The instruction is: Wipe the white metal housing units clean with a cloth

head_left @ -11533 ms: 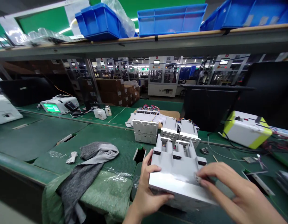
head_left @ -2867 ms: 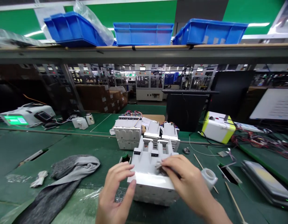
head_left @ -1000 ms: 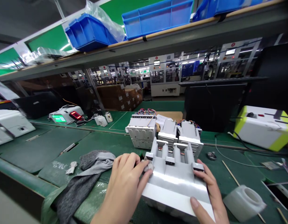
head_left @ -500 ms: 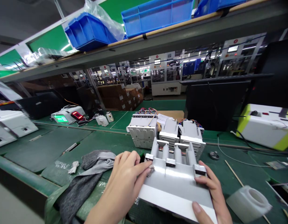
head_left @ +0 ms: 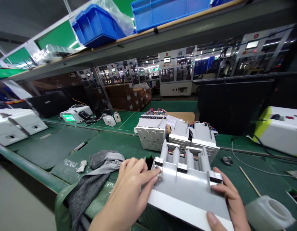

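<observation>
A grey and white plastic housing (head_left: pixel 187 188) is tilted up in front of me, with upright columns and dark, silver-topped clips along its far edge. My right hand (head_left: pixel 232 199) grips its right side, thumb on the white front strip and fingers by the right clip. At the left clip, my left hand (head_left: pixel 132 187) pinches a small whitish wad of cloth (head_left: pixel 159 176) against the grey surface. Much of the wad is covered by the fingers. Behind the housing stand similar white units (head_left: pixel 152 136) with coloured wires on top.
Left of my hands lie a grey cloth (head_left: pixel 102 165) and a crumpled white scrap (head_left: pixel 82 166). A translucent plastic bottle (head_left: pixel 264 213), a thin stick (head_left: pixel 249 181) and a cable are at right. Blue bins (head_left: pixel 96 27) sit on the overhead shelf.
The whole view has shifted, so the bench and hands appear slightly further right. Both hands keep their places on the housing. The red display at the back left now looks dark.
</observation>
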Demonstrator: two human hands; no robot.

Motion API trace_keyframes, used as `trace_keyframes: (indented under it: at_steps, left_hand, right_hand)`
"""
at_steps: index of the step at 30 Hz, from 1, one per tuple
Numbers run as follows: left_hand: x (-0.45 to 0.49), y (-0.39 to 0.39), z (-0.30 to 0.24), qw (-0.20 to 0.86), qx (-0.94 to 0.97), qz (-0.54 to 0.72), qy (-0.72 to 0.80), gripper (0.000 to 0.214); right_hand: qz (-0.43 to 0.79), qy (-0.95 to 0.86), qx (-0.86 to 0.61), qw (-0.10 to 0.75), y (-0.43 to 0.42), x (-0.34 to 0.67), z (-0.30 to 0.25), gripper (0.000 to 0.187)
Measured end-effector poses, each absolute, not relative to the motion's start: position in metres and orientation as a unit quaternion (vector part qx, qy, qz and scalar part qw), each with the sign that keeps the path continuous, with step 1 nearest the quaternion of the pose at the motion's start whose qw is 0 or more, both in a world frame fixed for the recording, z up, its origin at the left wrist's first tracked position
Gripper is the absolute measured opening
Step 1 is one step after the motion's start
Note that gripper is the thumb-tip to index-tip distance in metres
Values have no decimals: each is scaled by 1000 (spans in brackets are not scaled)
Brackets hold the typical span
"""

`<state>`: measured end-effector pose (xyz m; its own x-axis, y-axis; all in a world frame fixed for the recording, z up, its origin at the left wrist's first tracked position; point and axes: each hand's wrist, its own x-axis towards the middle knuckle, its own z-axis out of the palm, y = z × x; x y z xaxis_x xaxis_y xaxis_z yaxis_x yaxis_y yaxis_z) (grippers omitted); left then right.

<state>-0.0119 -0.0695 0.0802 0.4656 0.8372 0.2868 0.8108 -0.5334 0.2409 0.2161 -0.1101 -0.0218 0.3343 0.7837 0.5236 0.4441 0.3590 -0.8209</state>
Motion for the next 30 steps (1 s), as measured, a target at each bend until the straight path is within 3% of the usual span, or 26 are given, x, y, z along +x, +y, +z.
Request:
trace_keyframes:
  at_steps: [10,15,21,25,30]
  left_hand:
    - [-13,-75,86,46,868,183,459,24]
    - [-16,-79,74,54,840,287,457,24]
    - [-15,-66,73,262,740,378,490,14]
    - [-19,-53,71,417,636,423,491,29]
    - [-24,-43,66,486,574,444,487,42]
  right_hand:
    - [152,-553,-539,617,-110,215,-25,29]
    - [157,-550,-542,616,-109,216,-22,30]
    - [213,-507,-550,628,-111,209,-12,26]
    - [221,-502,-546,634,-111,208,-11,27]
    - [223,-506,-539,636,-111,209,-12,28]
